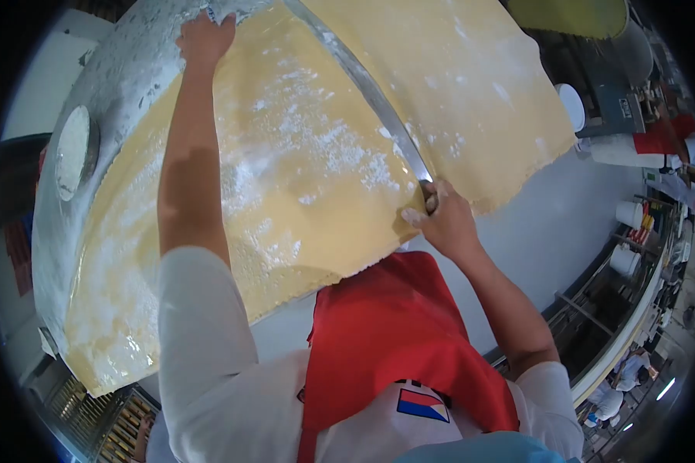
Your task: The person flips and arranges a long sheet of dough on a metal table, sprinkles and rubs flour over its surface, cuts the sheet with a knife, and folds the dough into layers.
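Observation:
A wide sheet of yellow dough, dusted with white flour, lies over the metal table. Across it runs a long flat metal strip, its near end close to the dough's front edge. My right hand is closed round that near end, thumb on the dough. To the right of the strip the dough sheet continues. My left hand reaches to the far left edge of the dough; its fingers are bent and partly hidden, and what they touch there is too small to make out.
A round pan of flour stands on the table's left side. A white round container is beyond the dough at right. Shelves with white tubs and people in white appear farther right. A slatted crate is at lower left.

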A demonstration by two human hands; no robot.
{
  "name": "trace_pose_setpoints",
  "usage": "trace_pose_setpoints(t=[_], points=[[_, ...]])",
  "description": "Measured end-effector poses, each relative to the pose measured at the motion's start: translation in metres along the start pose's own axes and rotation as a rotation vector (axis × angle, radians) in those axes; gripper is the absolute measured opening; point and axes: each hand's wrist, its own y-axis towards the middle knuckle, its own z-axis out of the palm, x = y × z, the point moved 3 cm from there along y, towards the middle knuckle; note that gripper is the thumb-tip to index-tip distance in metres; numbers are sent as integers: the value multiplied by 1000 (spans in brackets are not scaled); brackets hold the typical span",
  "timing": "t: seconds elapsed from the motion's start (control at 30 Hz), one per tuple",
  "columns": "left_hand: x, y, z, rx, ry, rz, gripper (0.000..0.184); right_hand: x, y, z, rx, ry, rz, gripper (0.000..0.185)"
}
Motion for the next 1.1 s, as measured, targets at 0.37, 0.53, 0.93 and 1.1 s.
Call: trace_pose_setpoints(t=[0.37, 0.53, 0.93, 1.1], points=[[-53, -338, -127, 160, -569, -120, 64, -19, -3, 18, 106, 241, -196, 49], [-91, -391, -127, 752, -822, -371, 55, 4, -12, 32, 125, 255, -347, 46], [-68, -374, -111, 518, -479, -55, 38, 12, -25, 42, 129, 492, -431, 38], [-85, -384, -135, 404, -413, 77, 32, 56, 85, 36, 379, 955, 224, 47]])
